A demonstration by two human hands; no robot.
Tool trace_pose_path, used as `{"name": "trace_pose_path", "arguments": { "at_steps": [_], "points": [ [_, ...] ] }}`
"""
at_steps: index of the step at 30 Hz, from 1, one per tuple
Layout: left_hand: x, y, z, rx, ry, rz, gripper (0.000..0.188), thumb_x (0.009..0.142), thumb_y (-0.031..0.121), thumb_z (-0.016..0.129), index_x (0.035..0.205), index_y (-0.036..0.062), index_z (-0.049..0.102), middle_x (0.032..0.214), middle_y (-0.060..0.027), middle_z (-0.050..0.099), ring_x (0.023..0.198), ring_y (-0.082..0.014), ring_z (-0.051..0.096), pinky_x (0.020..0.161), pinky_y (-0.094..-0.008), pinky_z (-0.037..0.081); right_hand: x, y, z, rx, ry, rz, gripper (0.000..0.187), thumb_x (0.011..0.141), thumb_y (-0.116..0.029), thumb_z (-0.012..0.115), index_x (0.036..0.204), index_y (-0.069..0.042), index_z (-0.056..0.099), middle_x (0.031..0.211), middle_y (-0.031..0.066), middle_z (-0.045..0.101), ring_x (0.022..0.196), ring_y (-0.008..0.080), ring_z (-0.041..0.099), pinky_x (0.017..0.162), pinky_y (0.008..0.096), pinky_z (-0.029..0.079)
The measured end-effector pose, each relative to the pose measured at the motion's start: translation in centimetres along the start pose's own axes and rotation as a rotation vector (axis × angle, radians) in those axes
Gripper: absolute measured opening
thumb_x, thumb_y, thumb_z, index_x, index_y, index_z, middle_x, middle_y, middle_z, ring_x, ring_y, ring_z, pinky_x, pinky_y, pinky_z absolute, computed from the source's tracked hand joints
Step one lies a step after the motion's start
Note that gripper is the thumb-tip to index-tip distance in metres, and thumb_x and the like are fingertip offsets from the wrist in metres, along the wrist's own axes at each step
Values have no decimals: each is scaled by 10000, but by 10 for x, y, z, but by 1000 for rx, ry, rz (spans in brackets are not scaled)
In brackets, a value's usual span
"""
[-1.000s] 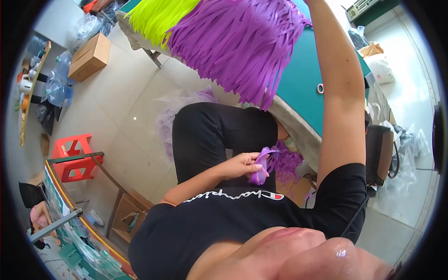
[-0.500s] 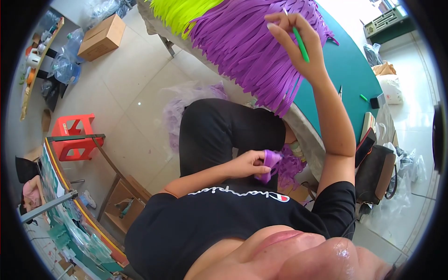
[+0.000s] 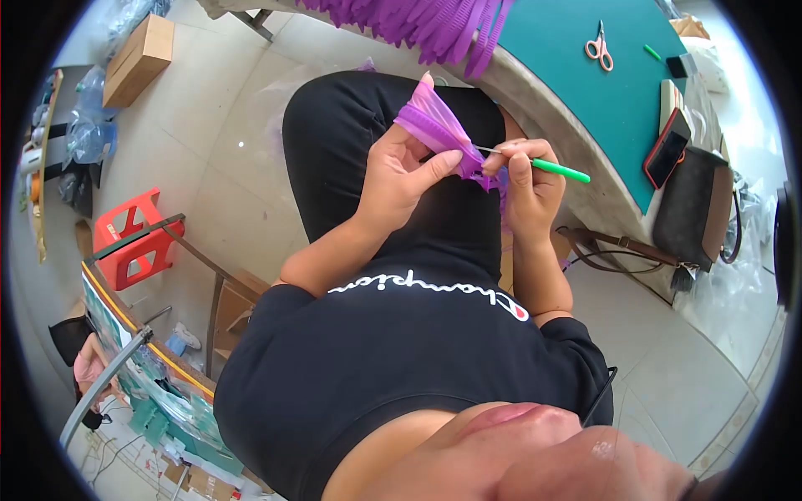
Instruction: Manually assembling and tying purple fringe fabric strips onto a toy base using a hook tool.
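Over my lap, my left hand [image 3: 401, 175] grips a translucent purple strip [image 3: 434, 121], which is spread open across its fingers with the thumb pressed on the near edge. My right hand [image 3: 530, 179] is closed round a slim green-handled tool [image 3: 561, 170]. The tool's thin metal tip points left, at the strip's ragged right end; whether it touches the strip I cannot tell. Beyond my knees, many purple strips [image 3: 434, 29] lie heaped on the green-topped table [image 3: 576, 100], their ends hanging over its edge.
Pink-handled scissors [image 3: 600, 52] and a black phone [image 3: 666, 157] lie on the table. A brown bag [image 3: 689, 209] is beside its right edge. On the left are a red stool [image 3: 134, 238], a cardboard box [image 3: 140, 60] and a second worktable [image 3: 154, 359], with a person [image 3: 93, 363] beyond it.
My right hand has come down from the heap to my left hand, bringing the green-handled tool. My left hand has risen and spread the purple strip. The view has shifted, showing the scissors.
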State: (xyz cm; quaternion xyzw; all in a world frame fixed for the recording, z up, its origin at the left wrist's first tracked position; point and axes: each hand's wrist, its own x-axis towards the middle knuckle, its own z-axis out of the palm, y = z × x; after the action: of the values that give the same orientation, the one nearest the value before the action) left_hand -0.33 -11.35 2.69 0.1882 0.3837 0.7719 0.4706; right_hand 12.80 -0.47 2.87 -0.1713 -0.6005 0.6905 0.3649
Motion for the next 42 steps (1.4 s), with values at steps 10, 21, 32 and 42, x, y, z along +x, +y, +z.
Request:
{"name": "trace_pose_path", "arguments": {
  "at_steps": [10,21,32,42],
  "points": [
    [-3,-12,13,123,18,21,720,854,-45,630,1461,-2,245,1092,-93,595,1018,-165,591,913,-308,474,-14,9,-11,-14,4,0,187,960,-168,562,962,18,556,888,136,610,795,179,632,727,294,507],
    [-2,-17,18,223,42,46,721,850,-70,612,1465,9,245,1087,-94,597,997,-151,595,893,-299,505,-11,10,-25,-443,-56,-286,95,934,-83,580,918,8,600,874,123,637,773,166,631,692,282,508],
    [-20,13,7,-151,-468,-613,823,723,-42,731,1439,33,332,1020,-88,594,890,-153,600,765,-280,528,56,-26,-126,-369,367,-137,230,995,-165,491,967,33,602,904,148,665,782,184,625,751,307,510],
    [-16,0,15,60,-248,-357,847,798,-25,693,1487,78,212,1104,-102,609,947,-139,621,857,-295,519,-12,1,-26,30,-196,264,381,793,46,696,779,-102,345,921,116,605,776,91,511,705,221,428]
  ]
}}
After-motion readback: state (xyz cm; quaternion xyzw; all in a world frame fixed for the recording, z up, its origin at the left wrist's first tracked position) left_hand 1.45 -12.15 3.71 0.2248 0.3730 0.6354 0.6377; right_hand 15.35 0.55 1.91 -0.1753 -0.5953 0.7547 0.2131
